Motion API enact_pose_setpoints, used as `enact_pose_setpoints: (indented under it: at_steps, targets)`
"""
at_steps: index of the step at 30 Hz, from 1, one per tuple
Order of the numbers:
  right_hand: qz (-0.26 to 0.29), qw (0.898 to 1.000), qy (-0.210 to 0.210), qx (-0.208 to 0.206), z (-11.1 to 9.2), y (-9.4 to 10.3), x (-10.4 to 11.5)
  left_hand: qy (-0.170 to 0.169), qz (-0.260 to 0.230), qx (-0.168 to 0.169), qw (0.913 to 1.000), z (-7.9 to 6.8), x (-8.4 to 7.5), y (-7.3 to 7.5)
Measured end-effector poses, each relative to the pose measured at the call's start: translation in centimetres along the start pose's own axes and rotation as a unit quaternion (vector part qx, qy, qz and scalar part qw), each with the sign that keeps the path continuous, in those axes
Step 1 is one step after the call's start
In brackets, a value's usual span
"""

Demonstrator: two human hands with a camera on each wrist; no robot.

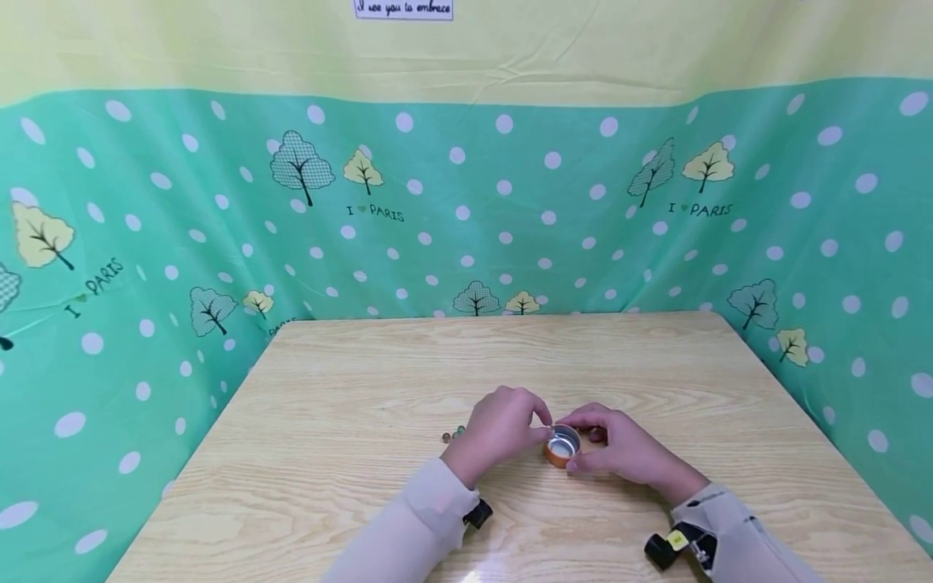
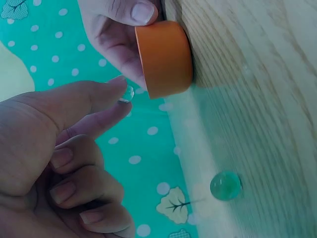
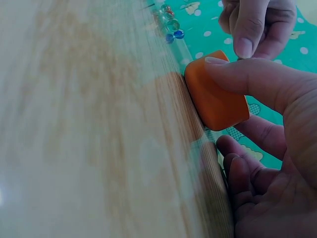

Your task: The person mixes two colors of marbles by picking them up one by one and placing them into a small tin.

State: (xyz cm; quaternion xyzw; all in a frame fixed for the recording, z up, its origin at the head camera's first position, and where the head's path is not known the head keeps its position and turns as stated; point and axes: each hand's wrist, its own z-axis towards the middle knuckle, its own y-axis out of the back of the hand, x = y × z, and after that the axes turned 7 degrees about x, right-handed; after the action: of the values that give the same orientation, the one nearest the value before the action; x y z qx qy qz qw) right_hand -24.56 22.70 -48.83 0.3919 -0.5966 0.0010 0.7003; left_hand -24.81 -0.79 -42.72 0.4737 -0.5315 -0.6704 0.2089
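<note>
A small round orange cup [image 1: 557,461] with a silvery inside stands upright on the table. My right hand [image 1: 621,447] grips its side between thumb and fingers, the thumb [image 3: 233,74] lying along the orange wall. At the cup's left, my left hand [image 1: 503,431] pinches a clear glass marble [image 2: 129,94] between thumb and forefinger, just off the rim. Its other fingers are curled toward the palm. A greenish glass marble [image 2: 225,186] lies on the wood by the cup in the left wrist view.
Several loose marbles [image 1: 447,437], partly hidden behind the left hand, lie on the wooden table [image 1: 328,453]. Blue and green marbles [image 3: 173,35] show beyond the cup in the right wrist view. A green dotted curtain [image 1: 503,210] hangs behind the table and along both sides.
</note>
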Motion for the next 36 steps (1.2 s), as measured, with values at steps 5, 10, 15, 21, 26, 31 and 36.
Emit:
enact_pose_setpoints:
  at_steps: [5, 10, 15, 21, 26, 31, 36]
  targets:
    - [0.007, 1.000, -0.016, -0.006, 0.1, 0.0, -0.2, 0.000, 0.004, -0.001, 1.0000, 0.4, -0.4, -0.5]
    - [0.010, 1.000, -0.020, -0.002, 0.1, 0.0, -0.3, 0.004, 0.005, 0.005, 1.0000, 0.6, -0.6, -0.9]
    - [0.004, 1.000, -0.021, -0.004, 0.0, 0.0, -0.4, 0.008, 0.008, 0.009, 0.9999, 0.7, -0.9, -1.0]
    - [0.003, 1.000, -0.006, -0.001, 0.1, 0.0, -0.5, 0.014, 0.017, 0.009, 0.9997, 0.7, -0.7, -1.2]
    - [0.006, 1.000, -0.007, 0.005, 0.4, -0.2, -0.4, 0.019, 0.017, 0.012, 0.9996, 0.5, -0.7, -1.1]
    - [0.002, 1.000, -0.014, 0.002, 0.5, -0.2, -0.4, 0.017, 0.023, 0.019, 0.9994, 0.4, -0.6, -1.1]
    - [-0.010, 0.999, -0.034, -0.009, 0.2, -0.2, -0.2, 0.018, 0.033, 0.028, 0.9989, 0.5, -0.9, -1.3]
